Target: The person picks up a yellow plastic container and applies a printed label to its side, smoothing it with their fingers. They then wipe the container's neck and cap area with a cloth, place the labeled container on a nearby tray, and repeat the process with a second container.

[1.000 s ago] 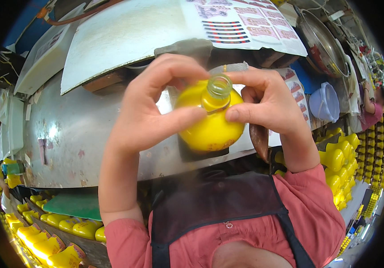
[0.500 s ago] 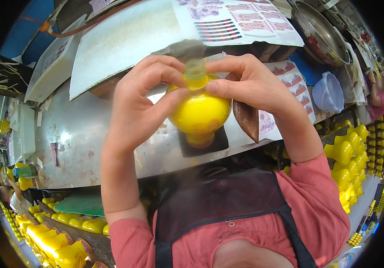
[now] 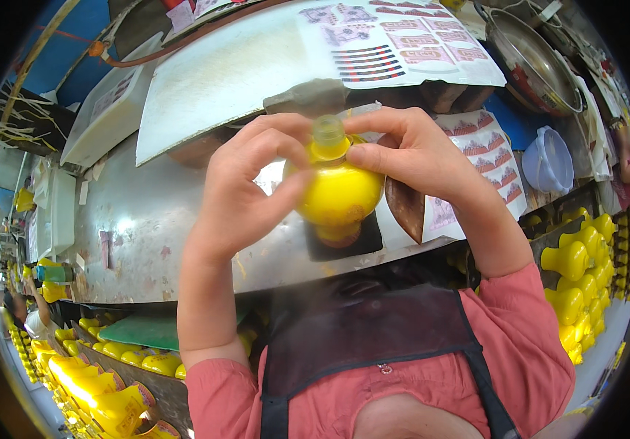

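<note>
A glossy yellow gourd-shaped bottle with a pale translucent neck stands on a dark square pad. My left hand curls its bent fingers against the left side of the neck, while its thumb, smeared by motion, lies lower against the round body. From the other side, my right hand grips the base of the neck between thumb and forefinger. A clear strip sticks up behind the right forefinger; what holds it is hidden. Just right of the bottle lies a brown pointed piece.
Printed sheets lie right of the metal table; a white board with more prints spans the back. A lavender bucket and a metal pan stand at right. Yellow bottles crowd both sides below. People appear at both edges.
My left thumb has slid down from the neck onto the bottle's body, apart from the forefinger. My right hand keeps its grip. The whole view has shifted slightly.
</note>
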The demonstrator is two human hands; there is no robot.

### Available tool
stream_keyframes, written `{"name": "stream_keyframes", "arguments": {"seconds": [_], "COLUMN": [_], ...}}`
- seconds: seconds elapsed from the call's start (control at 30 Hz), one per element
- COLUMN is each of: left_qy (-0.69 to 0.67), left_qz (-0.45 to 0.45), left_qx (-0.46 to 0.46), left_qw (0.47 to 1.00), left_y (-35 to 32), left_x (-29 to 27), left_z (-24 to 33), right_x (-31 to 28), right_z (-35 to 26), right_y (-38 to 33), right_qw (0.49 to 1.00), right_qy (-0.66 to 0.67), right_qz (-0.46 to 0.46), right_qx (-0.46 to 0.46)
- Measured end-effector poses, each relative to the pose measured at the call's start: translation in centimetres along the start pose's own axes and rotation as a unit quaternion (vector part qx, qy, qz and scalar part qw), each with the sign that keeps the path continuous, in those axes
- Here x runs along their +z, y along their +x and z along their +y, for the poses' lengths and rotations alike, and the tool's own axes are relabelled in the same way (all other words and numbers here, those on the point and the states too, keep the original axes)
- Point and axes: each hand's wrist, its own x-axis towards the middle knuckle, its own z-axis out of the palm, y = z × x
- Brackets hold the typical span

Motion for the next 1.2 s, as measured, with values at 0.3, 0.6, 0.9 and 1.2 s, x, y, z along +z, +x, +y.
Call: {"name": "stream_keyframes", "arguments": {"seconds": [0.3, 0.6, 0.9, 1.2], "left_qy": [0.038, -0.168, -0.186, -0.265], "left_qz": [-0.048, -0.021, 0.007, 0.077], "left_qx": [0.013, -0.041, -0.129, -0.227], "left_qw": [0.998, 0.985, 0.974, 0.934], "left_y": [0.8, 0.2, 0.0, 0.1], "left_x": [-0.7, -0.6, 0.6, 1.8], "left_z": [0.1, -0.9, -0.8, -0.4], "right_x": [0.3, 0.4, 0.6, 0.6], "right_z": [-0.1, -1.4, -0.8, -0.5], "right_y": [-0.2, -0.6, -0.2, -0.1], "right_qw": [1.0, 0.998, 0.999, 0.998], "right_qy": [0.001, 0.011, 0.038, 0.043], "right_qz": [0.009, 0.008, 0.021, 0.04], "right_qx": [0.025, 0.062, 0.008, 0.015]}}
